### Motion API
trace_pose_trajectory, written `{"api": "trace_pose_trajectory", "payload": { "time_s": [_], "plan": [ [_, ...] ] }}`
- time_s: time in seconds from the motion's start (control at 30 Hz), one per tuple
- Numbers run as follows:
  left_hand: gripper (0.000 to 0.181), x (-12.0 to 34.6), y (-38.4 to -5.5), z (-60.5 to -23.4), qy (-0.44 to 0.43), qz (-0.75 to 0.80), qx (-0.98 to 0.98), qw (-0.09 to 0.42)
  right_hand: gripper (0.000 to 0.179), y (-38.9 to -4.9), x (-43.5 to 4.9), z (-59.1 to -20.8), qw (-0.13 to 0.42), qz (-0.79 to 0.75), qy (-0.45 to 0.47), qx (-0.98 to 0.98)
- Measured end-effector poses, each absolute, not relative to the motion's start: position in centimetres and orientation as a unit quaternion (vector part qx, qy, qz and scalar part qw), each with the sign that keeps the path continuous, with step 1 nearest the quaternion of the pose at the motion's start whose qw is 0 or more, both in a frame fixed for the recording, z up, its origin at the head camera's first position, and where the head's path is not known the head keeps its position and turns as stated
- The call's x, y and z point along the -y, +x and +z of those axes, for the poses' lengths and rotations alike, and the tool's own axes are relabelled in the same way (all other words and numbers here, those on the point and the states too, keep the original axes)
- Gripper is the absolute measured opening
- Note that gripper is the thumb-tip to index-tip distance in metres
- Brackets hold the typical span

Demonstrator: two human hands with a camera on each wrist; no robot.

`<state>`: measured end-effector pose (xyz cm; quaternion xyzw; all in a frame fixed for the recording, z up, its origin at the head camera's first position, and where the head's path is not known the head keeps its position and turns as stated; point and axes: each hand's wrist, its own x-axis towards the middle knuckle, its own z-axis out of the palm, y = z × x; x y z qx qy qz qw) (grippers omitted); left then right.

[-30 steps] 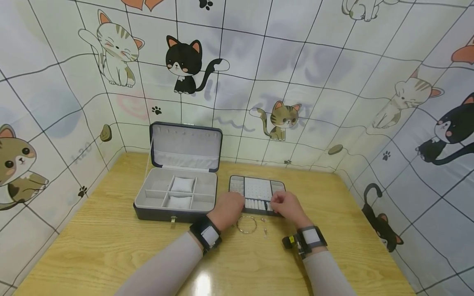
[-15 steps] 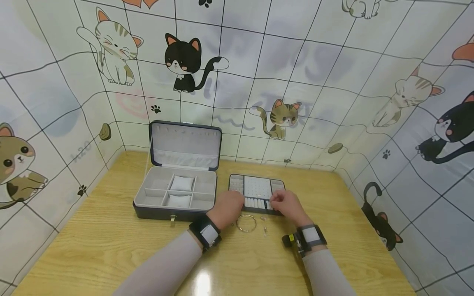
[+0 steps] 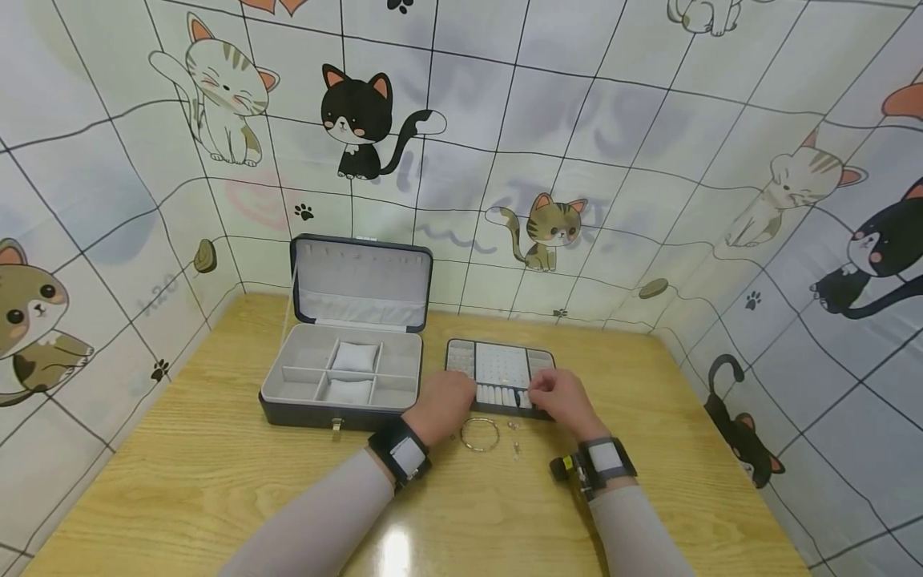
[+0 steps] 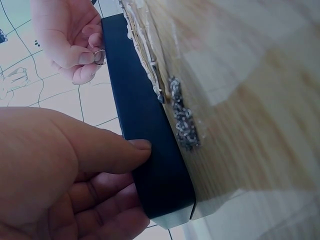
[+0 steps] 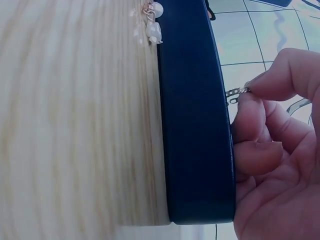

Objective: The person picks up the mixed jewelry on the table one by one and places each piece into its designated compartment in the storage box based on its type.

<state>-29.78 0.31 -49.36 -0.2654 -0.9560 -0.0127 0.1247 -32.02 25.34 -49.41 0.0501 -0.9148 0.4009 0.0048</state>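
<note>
A dark blue jewelry tray (image 3: 501, 348) with pale compartments and a row of ring rolls lies on the table. My left hand (image 3: 443, 405) holds its front left corner. In the left wrist view the thumb presses the dark front wall (image 4: 132, 100) while the other fingers curl behind it. Over the right end of the ring rolls, my right hand (image 3: 566, 403) pinches a small silver ring (image 4: 100, 57) between thumb and index finger. The right wrist view shows its chain-like band (image 5: 234, 92) at the fingertips, close to the tray's edge.
Left of the tray stands an open jewelry box (image 3: 317, 417) with two small cushions (image 3: 356, 357). In front of the tray lie a bangle (image 3: 481, 450), dangling pearl earrings (image 5: 154, 31) and a silver chain-like piece (image 4: 184, 122). A cat-patterned cloth (image 3: 461, 120) backs the table (image 3: 461, 513).
The right hand has shifted very slightly to the right, with the ring still pinched. The left hand keeps its hold on the tray corner, and the tray has not moved.
</note>
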Motion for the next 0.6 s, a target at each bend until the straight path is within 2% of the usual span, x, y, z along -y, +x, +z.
{"api": "trace_pose_trajectory", "payload": {
  "time_s": [0.6],
  "plan": [
    [0.008, -0.34, -29.67, -49.17, -0.262, -0.008, 0.958, 0.116, 0.007, -32.33, -25.06, -50.15, -0.001, 0.396, 0.082, 0.915]
  ]
}}
